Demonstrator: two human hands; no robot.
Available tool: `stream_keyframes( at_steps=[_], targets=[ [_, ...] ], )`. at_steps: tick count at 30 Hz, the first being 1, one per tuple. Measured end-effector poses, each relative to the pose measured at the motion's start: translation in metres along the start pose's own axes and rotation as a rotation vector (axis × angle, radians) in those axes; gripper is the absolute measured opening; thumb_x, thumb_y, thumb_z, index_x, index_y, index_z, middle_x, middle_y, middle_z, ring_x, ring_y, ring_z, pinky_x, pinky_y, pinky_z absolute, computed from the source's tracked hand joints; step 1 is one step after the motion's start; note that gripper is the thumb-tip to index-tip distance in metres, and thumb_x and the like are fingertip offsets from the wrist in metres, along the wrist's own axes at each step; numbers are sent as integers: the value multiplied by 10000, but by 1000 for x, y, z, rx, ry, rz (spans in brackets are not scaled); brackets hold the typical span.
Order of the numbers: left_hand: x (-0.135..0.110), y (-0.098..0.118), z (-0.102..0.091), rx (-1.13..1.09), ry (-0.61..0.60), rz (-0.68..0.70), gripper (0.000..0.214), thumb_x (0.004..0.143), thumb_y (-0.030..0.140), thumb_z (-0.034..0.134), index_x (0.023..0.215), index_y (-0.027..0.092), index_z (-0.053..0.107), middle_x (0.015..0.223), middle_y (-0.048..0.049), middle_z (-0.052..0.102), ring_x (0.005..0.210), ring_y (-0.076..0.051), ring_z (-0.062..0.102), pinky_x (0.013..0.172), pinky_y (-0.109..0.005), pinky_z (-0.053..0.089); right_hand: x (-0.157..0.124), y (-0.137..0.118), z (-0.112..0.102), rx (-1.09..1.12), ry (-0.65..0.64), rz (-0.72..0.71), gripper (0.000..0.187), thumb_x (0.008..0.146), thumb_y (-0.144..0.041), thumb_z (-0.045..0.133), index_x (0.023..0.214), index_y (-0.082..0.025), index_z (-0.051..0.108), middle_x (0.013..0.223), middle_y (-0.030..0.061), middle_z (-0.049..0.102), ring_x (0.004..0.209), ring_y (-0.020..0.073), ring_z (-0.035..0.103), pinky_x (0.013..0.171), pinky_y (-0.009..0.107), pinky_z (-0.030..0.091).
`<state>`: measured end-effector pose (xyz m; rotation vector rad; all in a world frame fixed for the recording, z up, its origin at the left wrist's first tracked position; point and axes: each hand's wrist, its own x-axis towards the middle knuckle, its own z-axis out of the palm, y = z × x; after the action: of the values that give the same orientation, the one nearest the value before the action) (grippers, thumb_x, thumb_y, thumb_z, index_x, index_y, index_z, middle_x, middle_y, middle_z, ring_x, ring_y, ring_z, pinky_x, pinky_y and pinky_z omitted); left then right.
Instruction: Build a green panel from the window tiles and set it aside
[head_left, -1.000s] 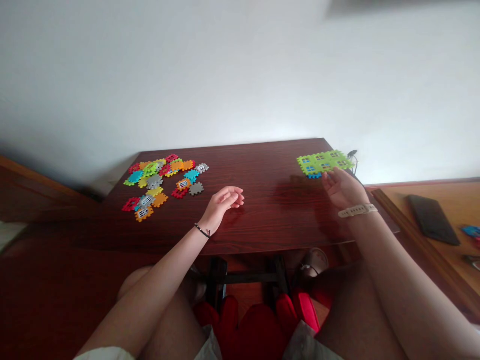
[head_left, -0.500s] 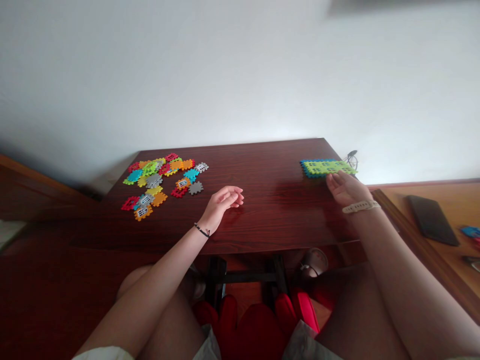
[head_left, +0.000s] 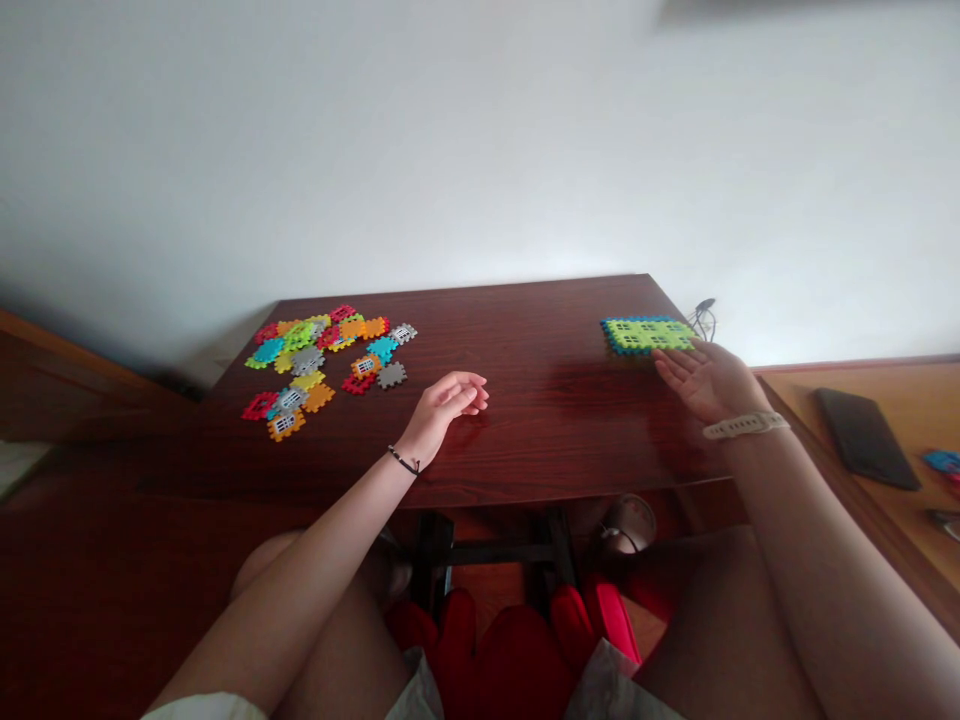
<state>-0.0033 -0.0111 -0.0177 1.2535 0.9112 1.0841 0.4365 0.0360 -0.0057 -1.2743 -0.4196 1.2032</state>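
At the far right of the dark wood table, my right hand lies open and empty, its fingertips just beside the near edge of a flat green-and-blue plastic panel; I cannot tell whether they touch it. The panel lies flat, ahead of that hand and a little to its left. My left hand is loosely curled, holds nothing, and hovers mid-table. Well to its left lie loose plastic tiles in many colours. Their spread appears to keep them separate from the joined panel, and within the left hand's reach.
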Motion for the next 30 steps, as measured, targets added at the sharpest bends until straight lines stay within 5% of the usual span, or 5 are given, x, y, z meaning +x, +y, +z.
stream_keyframes(
  at_steps=[16, 20, 22, 27, 30],
  targets=[
    [0, 2, 2, 20, 20, 2, 340, 955, 463, 763, 1165, 196, 746, 1059, -80, 762, 965, -202, 713, 865, -319, 542, 5, 0, -12, -69, -10, 8, 85, 1002, -268, 570, 1023, -254, 651, 1193, 123, 654, 1130, 240, 734, 921, 388, 709],
    [0, 1, 1, 16, 15, 5, 332, 959, 457, 764, 1165, 197, 746, 1060, -78, 762, 969, -198, 715, 870, -314, 542, -3, 4, -4, -86, 84, -71, 52, 973, -242, 593, 995, -262, 636, 1134, 86, 680, 1074, 214, 745, 967, 384, 676],
    [1, 1, 1, 17, 12, 6, 329, 959, 457, 764, 1162, 199, 747, 1059, -77, 762, 968, -197, 715, 871, -314, 543, -8, 6, -1, -241, 135, -224, 160, 942, -245, 638, 1098, -273, 660, 1128, 67, 694, 1051, 219, 738, 1036, 442, 641],
    [1, 1, 2, 36, 15, 3, 332, 946, 461, 762, 1147, 196, 751, 1060, -85, 761, 968, -207, 714, 863, -324, 549, -15, 12, 5, -1100, 68, -712, 483, 949, -374, 686, 1414, -244, 686, 1397, 164, 671, 1277, 356, 651, 1196, 615, 481],
    [0, 2, 3, 38, 12, 4, 330, 945, 457, 761, 1144, 194, 752, 1059, -85, 761, 969, -208, 714, 863, -324, 547, -13, 20, 11, -1374, 44, -755, 573, 1015, -526, 610, 1526, -268, 630, 1627, 176, 539, 1519, 436, 453, 1257, 689, 364]
  ],
)
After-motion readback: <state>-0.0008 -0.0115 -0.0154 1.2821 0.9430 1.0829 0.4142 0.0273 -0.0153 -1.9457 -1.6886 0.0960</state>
